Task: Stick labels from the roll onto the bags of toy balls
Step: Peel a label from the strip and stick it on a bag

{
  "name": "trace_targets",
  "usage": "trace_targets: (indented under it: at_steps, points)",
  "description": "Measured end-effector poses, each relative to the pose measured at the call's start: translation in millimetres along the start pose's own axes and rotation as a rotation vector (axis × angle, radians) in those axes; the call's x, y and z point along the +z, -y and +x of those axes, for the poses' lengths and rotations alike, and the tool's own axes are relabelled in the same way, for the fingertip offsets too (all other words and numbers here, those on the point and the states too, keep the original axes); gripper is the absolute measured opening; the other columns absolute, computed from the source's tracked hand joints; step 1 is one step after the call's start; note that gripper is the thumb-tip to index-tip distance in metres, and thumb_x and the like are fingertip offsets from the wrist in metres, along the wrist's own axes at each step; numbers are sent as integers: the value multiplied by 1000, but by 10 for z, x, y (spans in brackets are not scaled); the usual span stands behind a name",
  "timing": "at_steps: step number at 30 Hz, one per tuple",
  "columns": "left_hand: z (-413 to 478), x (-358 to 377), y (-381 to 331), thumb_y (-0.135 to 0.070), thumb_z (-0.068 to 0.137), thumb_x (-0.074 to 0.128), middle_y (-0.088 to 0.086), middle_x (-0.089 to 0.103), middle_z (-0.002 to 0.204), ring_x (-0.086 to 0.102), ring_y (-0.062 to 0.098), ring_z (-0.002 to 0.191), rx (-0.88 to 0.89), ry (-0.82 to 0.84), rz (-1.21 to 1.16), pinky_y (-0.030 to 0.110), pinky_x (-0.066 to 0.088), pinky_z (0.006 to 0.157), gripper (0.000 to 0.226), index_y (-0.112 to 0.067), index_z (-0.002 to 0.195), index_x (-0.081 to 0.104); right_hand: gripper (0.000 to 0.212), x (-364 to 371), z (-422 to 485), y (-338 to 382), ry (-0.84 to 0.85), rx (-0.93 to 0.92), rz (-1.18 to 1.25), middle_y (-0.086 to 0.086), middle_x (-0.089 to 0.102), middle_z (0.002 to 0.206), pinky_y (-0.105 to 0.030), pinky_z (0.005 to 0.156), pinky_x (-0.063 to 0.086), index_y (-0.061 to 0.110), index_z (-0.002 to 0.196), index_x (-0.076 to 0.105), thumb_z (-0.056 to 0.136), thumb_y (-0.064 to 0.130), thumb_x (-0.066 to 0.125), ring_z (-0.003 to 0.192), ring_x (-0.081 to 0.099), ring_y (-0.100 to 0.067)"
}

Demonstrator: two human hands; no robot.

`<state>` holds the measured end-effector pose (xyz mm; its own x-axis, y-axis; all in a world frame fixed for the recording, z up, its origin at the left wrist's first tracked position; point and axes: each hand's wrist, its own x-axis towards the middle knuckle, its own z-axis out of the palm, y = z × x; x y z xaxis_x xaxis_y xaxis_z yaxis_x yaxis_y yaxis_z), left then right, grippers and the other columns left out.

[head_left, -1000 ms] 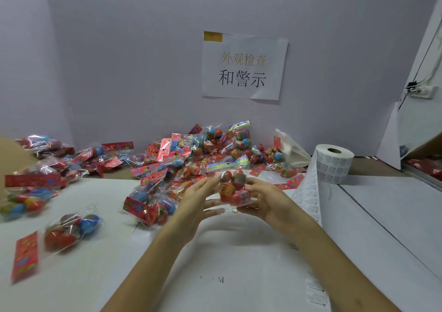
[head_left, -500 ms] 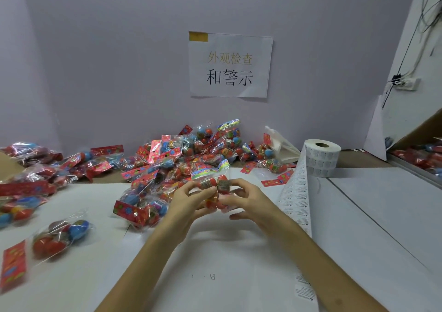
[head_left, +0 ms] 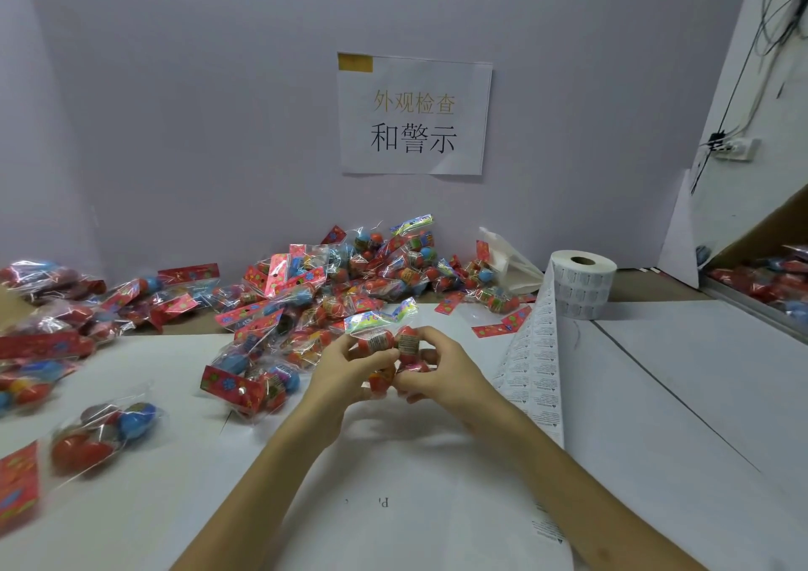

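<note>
A small clear bag of toy balls [head_left: 384,345] is held above the near middle of the table [head_left: 656,395], between both hands. It is pinched on its left side by the left hand [head_left: 343,371], thumb and fingers curled round the balls, and gripped from the right and below by the right hand [head_left: 441,373].

The bag is judged light. Its film looks thin, crinkly and slippery, and the round balls inside are likely to shift under pressure. A hold across the balls, or at the stiffer printed header [head_left: 380,317] at its far end, is therefore judged safest, with a stretch of film kept taut for a label.

The roll [head_left: 583,284] stands at the far right, well apart from the hands. Its strip of labels [head_left: 535,365] is trailed toward the near edge, just right of the right hand.

Whether a label is already stuck on the held bag cannot be told, since the small printed patches seen on it are blurred. Some right fingertips are hidden under the bag. The pile of bags [head_left: 341,281] lies beyond the hands, and the bags at the left edge are cut off and smeared.
</note>
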<state>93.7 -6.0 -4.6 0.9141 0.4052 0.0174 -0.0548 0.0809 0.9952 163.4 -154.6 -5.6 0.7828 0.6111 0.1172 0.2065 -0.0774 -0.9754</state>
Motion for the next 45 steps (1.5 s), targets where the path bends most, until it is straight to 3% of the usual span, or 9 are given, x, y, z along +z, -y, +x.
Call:
trace_targets:
  at_steps: [8,13,20,25,28,32,36,39,45]
  points:
    - [-22,17,-22,-36,90,75,4,78,87,76,22,78,0,10,-4,31,61,64,25,-16,102,68,47,-14,24,-13,-13,18,57,-20,69,108,-30,67,59,22,119,61,81,-1,76,75,73,-22]
    - [-8,-29,-41,-28,90,76,11,76,83,70,22,68,15,-99,-14,30,56,57,24,-9,101,66,37,-10,-10,4,69,44,-7,-9,69,113,-30,73,58,27,120,60,88,19,77,86,76,-21]
    - [0,-39,-26,-21,92,73,10,76,84,70,22,63,39,-134,-13,30,56,50,11,-15,101,73,42,-12,-36,17,104,8,-59,-7,74,103,-29,73,57,27,121,62,85,20,81,86,75,-19]
    - [6,-41,-32,-19,90,75,8,79,84,76,25,72,44,-115,-27,31,58,57,5,-18,95,77,51,8,-43,11,121,-1,-107,-5,76,99,-27,73,58,25,125,59,81,20,84,87,74,-19]
    - [6,-45,-40,-16,89,76,11,78,83,76,28,73,22,-97,-46,31,59,58,9,-13,97,77,45,-4,-42,13,117,3,-143,-3,74,101,-22,68,55,28,125,59,85,26,81,90,72,-16]
    - [11,-48,-47,-10,88,75,9,78,80,74,23,70,40,-55,-17,29,58,60,5,-10,92,79,28,-11,-12,16,59,-20,-60,-4,71,104,-28,73,58,26,115,65,91,38,73,90,71,-17]
    - [-28,20,-23,-11,90,75,8,79,83,76,24,69,87,34,75,26,59,59,7,-16,88,79,12,-61,10,35,-90,-68,47,3,70,81,-19,64,53,18,93,73,94,30,71,73,69,-9]
    - [-63,51,-2,-24,92,75,4,80,85,76,20,71,140,58,123,25,59,59,5,-23,94,79,16,-99,12,26,-129,-72,44,5,67,67,-16,57,50,13,80,71,94,21,71,64,66,-8]
    - [-71,36,-30,-39,94,71,-5,80,87,76,12,78,105,41,155,24,58,61,11,-31,101,75,17,-113,0,48,-127,-41,28,-2,73,72,-19,60,52,14,78,72,92,24,73,69,70,-12]
